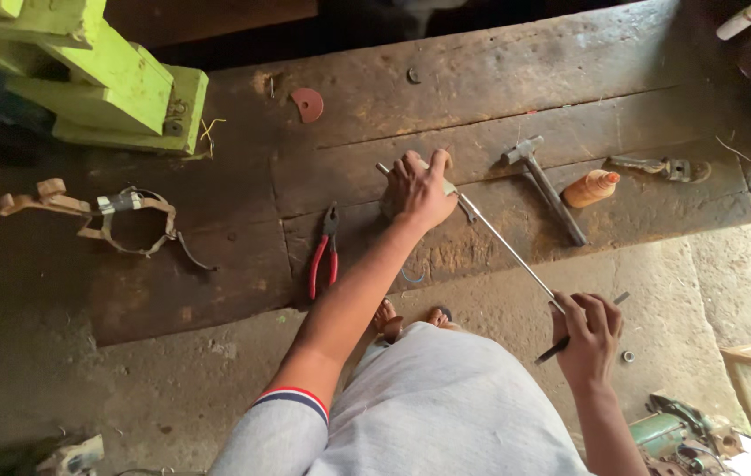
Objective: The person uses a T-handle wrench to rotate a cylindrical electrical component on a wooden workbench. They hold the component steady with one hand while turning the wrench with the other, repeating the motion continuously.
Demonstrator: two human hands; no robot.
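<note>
Right hand (589,335), lower right, pinches rod (499,240) and dark tool (569,339); left hand (419,189) presses rod's far end onto worktop (216,264), steadying it.

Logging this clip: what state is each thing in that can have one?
left hand: pressed down on one end of the metal rod
right hand: fingers closed on the rod's other end and a dark tool
pliers: lying loose, handles slightly apart
hammer: lying flat, untouched
</note>
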